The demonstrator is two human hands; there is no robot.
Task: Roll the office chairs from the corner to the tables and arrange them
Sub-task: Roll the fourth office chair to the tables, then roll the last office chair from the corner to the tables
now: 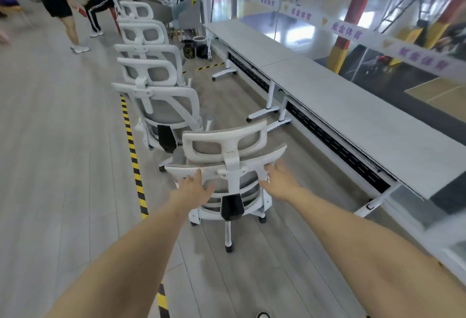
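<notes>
Chairs are partly in place: you have the nearest office chair (228, 163) by its white backrest frame, your left hand (195, 189) laid on the frame's left side with fingers extended, your right hand (274, 181) at the right side, fingers reaching to the frame (whether either truly grips, I cannot tell through the blur). It stands in the aisle near the long grey tables (327, 95), facing them but not tucked under. Ahead, a row of chairs (151, 85) lines up along the striped floor tape (131, 141), well short of the tables. By my reckoning the rolling is mostly done; pushing each chair in and spacing them remains.
</notes>
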